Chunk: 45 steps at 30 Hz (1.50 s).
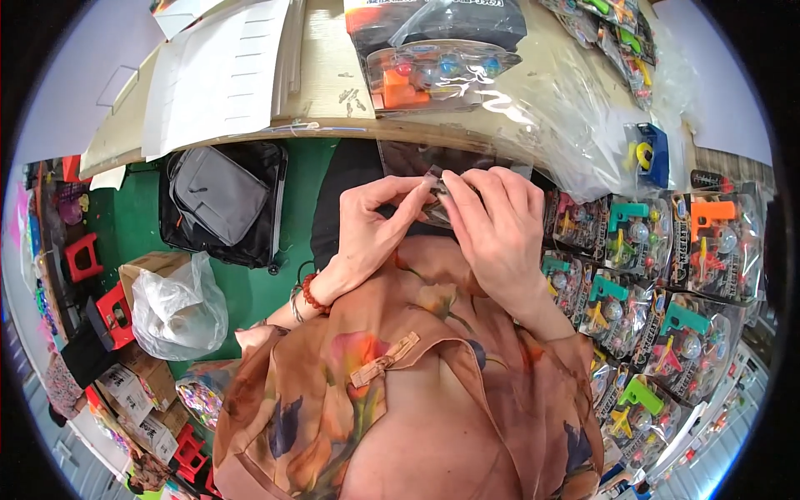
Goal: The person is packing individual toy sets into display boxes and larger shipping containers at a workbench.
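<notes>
Nearest the wearer, the left hand point(367, 227) and right hand point(497, 227) meet above the lap, each pinching the edge of a dark, glossy, see-through plastic packet point(408, 156) just below the bench's near edge; fingers hide much of it, so its contents cannot be told. At right, rows of clear-fronted toy packs on black printed cards point(637, 229) appear finished; the held packet seems mid-handling, its closure undetermined. Beyond, the pale wooden bench point(321, 93) bears small translucent plastic pieces point(359, 105) and a clear-fronted pack with an orange toy gun point(442, 77), possibly awaiting work.
</notes>
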{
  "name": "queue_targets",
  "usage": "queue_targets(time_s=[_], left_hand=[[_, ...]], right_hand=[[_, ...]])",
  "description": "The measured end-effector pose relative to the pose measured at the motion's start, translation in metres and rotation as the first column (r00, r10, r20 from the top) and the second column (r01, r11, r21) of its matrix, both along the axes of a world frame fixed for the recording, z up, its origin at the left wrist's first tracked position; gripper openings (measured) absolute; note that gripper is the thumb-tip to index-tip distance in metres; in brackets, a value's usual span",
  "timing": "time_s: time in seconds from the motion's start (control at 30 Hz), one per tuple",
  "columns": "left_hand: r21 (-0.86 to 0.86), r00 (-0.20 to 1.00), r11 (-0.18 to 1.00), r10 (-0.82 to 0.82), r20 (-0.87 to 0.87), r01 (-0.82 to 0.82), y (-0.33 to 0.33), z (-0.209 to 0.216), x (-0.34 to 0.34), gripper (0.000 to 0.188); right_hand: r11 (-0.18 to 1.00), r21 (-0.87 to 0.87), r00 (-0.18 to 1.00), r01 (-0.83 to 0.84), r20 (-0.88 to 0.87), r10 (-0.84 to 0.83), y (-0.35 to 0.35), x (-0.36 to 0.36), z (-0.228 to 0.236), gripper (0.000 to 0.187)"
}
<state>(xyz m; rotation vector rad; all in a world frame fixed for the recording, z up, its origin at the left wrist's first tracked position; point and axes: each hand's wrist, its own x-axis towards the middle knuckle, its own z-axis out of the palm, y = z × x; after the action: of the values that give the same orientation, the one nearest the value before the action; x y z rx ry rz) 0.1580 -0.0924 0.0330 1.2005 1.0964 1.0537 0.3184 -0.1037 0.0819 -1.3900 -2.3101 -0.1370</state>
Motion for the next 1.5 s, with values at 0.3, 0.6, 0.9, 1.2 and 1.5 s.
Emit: queue_targets(time_s=[0.3, 0.6, 0.9, 1.2, 1.5], left_hand=[[0.073, 0.996, 0.995, -0.063, -0.070, 0.069, -0.001, -0.009, -0.002, 0.011], [0.547, 0.791, 0.619, -0.214, -0.573, 0.564, 0.010, -0.028, -0.038, 0.023], [0.645, 0.691, 0.616, 0.217, -0.690, 0.451, -0.008, -0.073, -0.054, 0.032], [0.342, 0.918, 0.892, -0.164, -0.362, 0.294, -0.012, -0.066, -0.048, 0.016], [0.165, 0.960, 0.968, -0.147, -0.240, 0.189, -0.023, -0.064, -0.067, 0.007]], right_hand=[[0.998, 0.061, 0.986, -0.022, -0.166, 0.032, 0.018, 0.002, -0.028, 0.018], [0.571, -0.058, 0.312, 0.819, -0.789, -0.529, 0.035, 0.224, -0.016, 0.016], [0.835, -0.550, 0.827, 0.004, -0.467, -0.312, 0.053, 0.102, -0.045, 0.032], [0.956, -0.290, 0.999, 0.037, -0.015, -0.043, 0.102, 0.054, -0.091, 0.024], [0.960, -0.268, 0.964, -0.080, -0.267, 0.006, 0.045, 0.031, -0.084, 0.012]])
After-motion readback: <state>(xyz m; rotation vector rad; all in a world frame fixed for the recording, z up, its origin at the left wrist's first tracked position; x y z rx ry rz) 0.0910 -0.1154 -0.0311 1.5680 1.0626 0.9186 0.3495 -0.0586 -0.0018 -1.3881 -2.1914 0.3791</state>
